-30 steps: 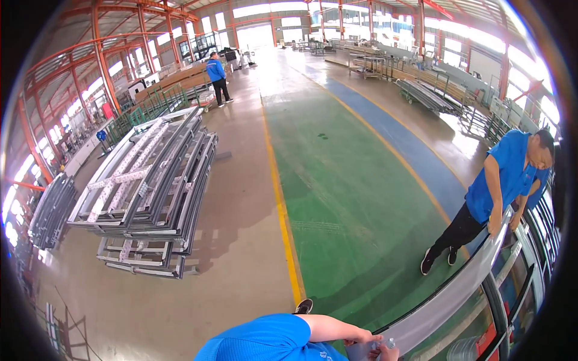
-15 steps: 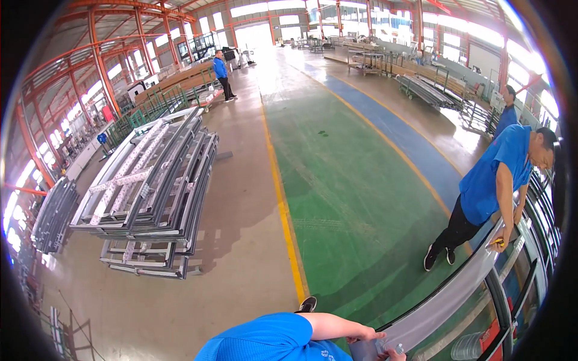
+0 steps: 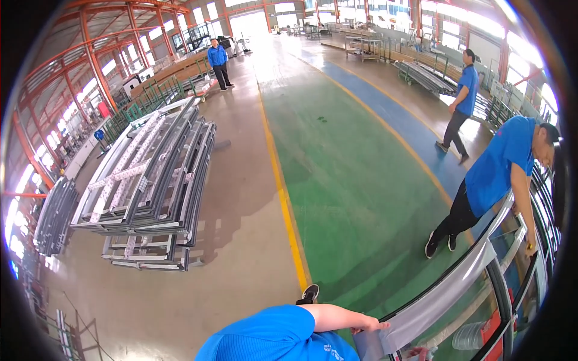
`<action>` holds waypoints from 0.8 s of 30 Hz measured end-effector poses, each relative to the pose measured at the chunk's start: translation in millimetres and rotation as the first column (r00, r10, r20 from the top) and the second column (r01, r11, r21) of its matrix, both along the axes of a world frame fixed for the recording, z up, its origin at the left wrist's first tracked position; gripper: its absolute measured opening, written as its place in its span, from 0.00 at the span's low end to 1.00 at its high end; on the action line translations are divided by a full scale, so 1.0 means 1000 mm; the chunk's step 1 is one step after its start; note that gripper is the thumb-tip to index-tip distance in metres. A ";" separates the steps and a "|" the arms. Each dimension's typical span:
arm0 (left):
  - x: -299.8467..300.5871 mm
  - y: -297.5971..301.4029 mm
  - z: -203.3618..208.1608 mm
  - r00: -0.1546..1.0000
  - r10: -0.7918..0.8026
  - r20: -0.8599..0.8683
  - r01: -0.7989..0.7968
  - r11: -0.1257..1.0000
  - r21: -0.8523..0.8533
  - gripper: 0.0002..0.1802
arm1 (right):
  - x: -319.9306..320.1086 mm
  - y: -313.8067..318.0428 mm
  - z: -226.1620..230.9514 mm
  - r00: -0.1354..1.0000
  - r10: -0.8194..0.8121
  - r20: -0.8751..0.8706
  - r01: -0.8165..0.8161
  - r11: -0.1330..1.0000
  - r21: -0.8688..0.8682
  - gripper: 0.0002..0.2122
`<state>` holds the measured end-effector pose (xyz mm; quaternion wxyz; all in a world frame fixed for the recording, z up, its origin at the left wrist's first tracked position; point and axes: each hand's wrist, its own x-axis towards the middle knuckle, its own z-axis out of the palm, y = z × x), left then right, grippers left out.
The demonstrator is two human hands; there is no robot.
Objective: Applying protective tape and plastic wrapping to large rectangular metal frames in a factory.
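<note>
Left hand (image 3: 371, 325) was laid on grey film (image 3: 442, 301), near end of frame (image 3: 499, 289) | right hand (image 3: 416, 353) partly hidden | neither grip could be told

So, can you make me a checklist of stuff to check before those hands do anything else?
1. Left hand at the grey sheet: ok, it's right at the near end.
2. Right hand gripping firmly: cannot tell, it's blurred at the picture's bottom edge.
3. Co-worker's hand away from the black frame bar: not ok, it's right by it.
4. Wearer's shoe away from the stacked frames: ok, they're well apart.
5. Walking person away from the grey sheet: ok, farther off.
</note>
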<state>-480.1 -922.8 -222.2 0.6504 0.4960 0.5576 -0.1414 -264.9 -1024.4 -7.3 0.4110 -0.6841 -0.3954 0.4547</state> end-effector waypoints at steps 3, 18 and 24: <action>-0.002 -0.001 0.013 0.998 0.043 0.036 -0.044 0.999 0.028 0.63 | 0.001 0.002 0.001 0.978 -0.068 0.196 0.055 0.996 0.068 0.18; -0.012 -0.007 0.030 0.997 0.034 0.071 -0.040 0.996 0.082 0.62 | -0.015 0.001 -0.016 0.643 0.145 -0.752 -0.054 0.988 0.144 0.26; -0.016 -0.004 0.046 0.986 0.099 0.132 -0.113 0.988 0.109 0.62 | 0.002 0.005 -0.051 0.977 0.136 -0.167 -0.112 0.983 0.145 0.25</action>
